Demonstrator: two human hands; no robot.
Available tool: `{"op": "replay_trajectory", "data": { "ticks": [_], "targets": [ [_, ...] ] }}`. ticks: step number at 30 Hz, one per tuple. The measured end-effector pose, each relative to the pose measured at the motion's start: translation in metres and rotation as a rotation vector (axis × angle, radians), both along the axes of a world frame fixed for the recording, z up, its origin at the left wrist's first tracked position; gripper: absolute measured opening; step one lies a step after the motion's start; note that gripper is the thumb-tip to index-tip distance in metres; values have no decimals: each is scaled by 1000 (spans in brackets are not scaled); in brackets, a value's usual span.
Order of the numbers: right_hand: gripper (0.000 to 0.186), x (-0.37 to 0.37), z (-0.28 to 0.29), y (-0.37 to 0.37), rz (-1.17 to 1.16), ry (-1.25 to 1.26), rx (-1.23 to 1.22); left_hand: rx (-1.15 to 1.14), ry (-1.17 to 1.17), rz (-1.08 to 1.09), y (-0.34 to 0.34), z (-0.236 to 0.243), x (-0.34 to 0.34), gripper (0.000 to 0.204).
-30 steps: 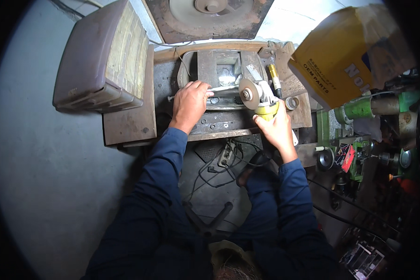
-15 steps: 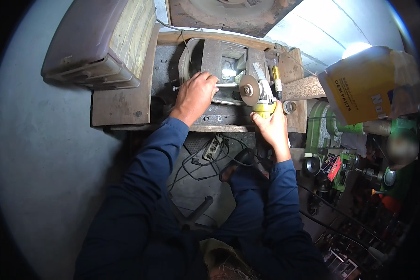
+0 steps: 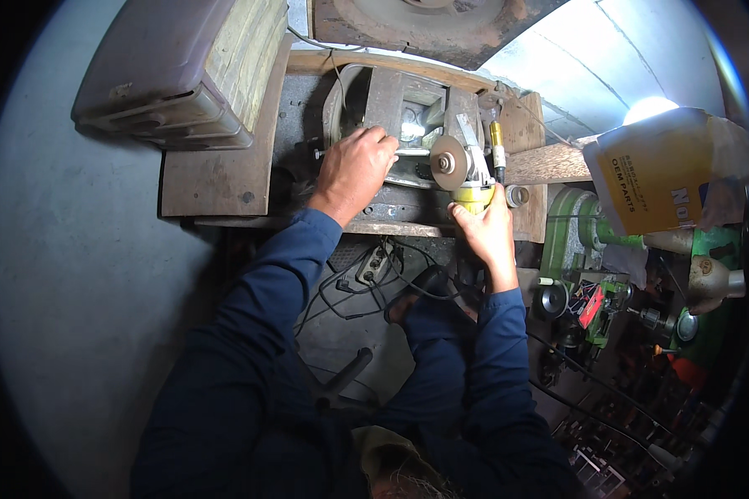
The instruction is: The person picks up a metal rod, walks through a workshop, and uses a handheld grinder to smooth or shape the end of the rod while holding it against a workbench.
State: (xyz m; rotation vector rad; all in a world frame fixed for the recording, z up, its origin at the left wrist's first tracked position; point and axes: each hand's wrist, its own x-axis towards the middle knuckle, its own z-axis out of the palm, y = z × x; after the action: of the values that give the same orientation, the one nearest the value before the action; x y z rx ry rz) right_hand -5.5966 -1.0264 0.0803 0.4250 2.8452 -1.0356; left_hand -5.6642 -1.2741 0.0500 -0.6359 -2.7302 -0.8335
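My left hand (image 3: pixel 355 172) is closed around a thin metal rod (image 3: pixel 413 152) lying crosswise over the bench. The rod's left end sticks out past my knuckles, and its right end comes close to the disc of the angle grinder (image 3: pixel 474 198); whether they touch I cannot tell. My right hand (image 3: pixel 487 223) grips the grinder's yellow body from the near side, thumb along it. The round disc (image 3: pixel 449 163) faces left, toward the rod. Whether the disc is spinning cannot be made out. Behind the rod lies a grey metal frame (image 3: pixel 384 104) with a bright spot of light inside.
A yellow-and-black cylindrical tool (image 3: pixel 497 137) and a small metal ring (image 3: pixel 517 196) sit right of the grinder. Plastic drawers (image 3: pixel 171 91) stand at left on a wooden board (image 3: pixel 216 183). A yellow package (image 3: pixel 657 170) and green machine (image 3: pixel 570 224) are at right. A power strip (image 3: pixel 374 262) with cords lies below.
The whole view has shifted slightly. Both hands keep their grips on the rod and grinder, with hardly any movement between them.
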Motion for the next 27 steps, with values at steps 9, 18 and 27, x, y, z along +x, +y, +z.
{"op": "replay_trajectory", "data": {
  "ticks": [9, 18, 27],
  "targets": [
    [68, 2, 4, -2, 19, 22, -17, -3, 5, 9, 1, -1, 2, 14],
    [73, 2, -1, 1, 15, 22, 18, 4, 30, 7, 1, -1, 2, 13],
    [75, 2, 2, -1, 14, 7, 22, 12, 49, 1, 2, -1, 1, 13]
  ]
}}
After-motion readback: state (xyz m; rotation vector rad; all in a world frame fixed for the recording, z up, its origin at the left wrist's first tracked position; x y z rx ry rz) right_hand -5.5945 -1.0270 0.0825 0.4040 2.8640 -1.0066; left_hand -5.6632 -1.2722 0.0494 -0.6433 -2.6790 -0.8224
